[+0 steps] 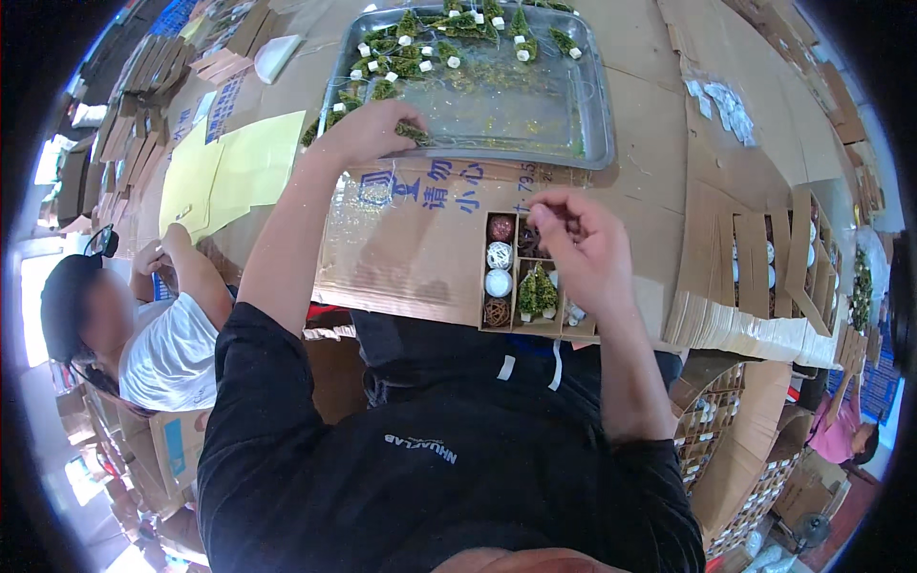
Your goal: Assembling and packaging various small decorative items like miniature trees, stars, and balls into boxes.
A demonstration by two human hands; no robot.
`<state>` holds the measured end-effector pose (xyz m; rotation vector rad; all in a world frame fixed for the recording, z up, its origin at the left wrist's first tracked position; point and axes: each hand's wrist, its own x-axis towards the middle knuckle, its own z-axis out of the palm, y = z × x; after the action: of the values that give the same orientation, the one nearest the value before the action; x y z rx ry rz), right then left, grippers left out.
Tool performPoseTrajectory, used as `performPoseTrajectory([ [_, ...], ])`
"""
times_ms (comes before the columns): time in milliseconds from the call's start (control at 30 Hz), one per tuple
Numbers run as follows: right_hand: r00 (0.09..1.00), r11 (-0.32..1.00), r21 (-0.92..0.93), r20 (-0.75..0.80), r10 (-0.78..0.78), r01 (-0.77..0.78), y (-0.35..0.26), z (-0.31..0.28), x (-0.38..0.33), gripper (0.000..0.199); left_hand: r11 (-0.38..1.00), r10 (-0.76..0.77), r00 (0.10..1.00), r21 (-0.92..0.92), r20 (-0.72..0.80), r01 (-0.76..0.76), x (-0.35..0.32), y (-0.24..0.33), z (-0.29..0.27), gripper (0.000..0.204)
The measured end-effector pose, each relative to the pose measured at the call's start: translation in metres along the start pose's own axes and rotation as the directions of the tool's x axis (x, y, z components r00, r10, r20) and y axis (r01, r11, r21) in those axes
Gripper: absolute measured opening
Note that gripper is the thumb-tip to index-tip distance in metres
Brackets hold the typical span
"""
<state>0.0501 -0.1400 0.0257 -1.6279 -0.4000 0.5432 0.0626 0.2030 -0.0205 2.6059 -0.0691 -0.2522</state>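
At the left side, a person in white (170,358) sits near the table, and yellow sheets (244,167) lie on the cardboard. The left hand (371,134) is at the near-left corner of the metal tray (599,119), with its fingers close on a small green tree (414,135); whether they grip it, I cannot tell. More trees with white bases (453,61) lie in this tray. Below it, the divided box (484,277) contains balls (499,283) and two upright trees (538,294). Above the box is the right hand (585,246), half open, fingers loosely curled. Further right, cardboard dividers (799,253) stand on stacked cardboard (731,325).
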Motion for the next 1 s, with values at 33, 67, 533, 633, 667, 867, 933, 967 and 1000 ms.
performPoseTrajectory([
  [33, 1.000, 1.000, 0.009, 0.020, 0.013, -0.013, -0.001, 0.007, 0.001, 0.013, 1.000, -0.005, 1.000, -0.003, -0.004, 0.005, 0.000, 0.000, -0.001, 0.032],
  [67, 0.999, 0.999, 0.018, 0.040, 0.026, -0.026, 0.000, 0.013, 0.003, 0.013, 0.999, -0.008, 1.000, 0.046, -0.001, 0.008, 0.001, -0.001, -0.002, 0.032],
  [533, 0.987, 0.968, 0.224, 0.083, -0.137, 0.116, 0.005, 0.000, 0.069, 0.041, 0.902, 0.411, 0.821, 0.047, -0.395, -0.429, -0.052, 0.101, -0.020, 0.029],
  [633, 0.927, 0.973, 0.175, 0.366, 0.077, -0.150, 0.000, -0.007, 0.057, 0.029, 0.887, 0.446, 0.796, 0.088, -0.409, -0.453, -0.056, 0.116, -0.005, 0.030],
  [667, 0.951, 0.984, 0.151, 0.307, 0.044, -0.094, 0.005, -0.005, 0.053, 0.022, 0.884, 0.447, 0.789, 0.076, -0.421, -0.461, -0.056, 0.118, 0.001, 0.031],
  [867, 0.975, 0.806, 0.569, 0.219, 0.042, -0.163, -0.004, -0.036, 0.011, 0.016, 0.940, 0.332, 0.831, 0.078, -0.446, -0.333, -0.067, 0.123, 0.050, 0.032],
  [933, 0.971, 0.880, 0.459, 0.239, 0.008, -0.120, -0.008, -0.042, 0.003, 0.016, 0.944, 0.271, 0.868, -0.063, -0.417, -0.325, -0.069, 0.135, 0.066, 0.032],
  [967, 0.962, 0.939, 0.335, 0.271, -0.026, -0.069, -0.013, -0.045, 0.000, 0.018, 0.928, 0.201, 0.930, -0.245, -0.307, -0.281, -0.071, 0.142, 0.069, 0.041],
  [1000, 0.953, 0.935, 0.345, 0.300, -0.033, -0.076, -0.021, -0.045, -0.003, 0.019, 0.876, 0.216, 0.932, -0.364, -0.291, -0.317, -0.069, 0.149, 0.071, 0.045],
])
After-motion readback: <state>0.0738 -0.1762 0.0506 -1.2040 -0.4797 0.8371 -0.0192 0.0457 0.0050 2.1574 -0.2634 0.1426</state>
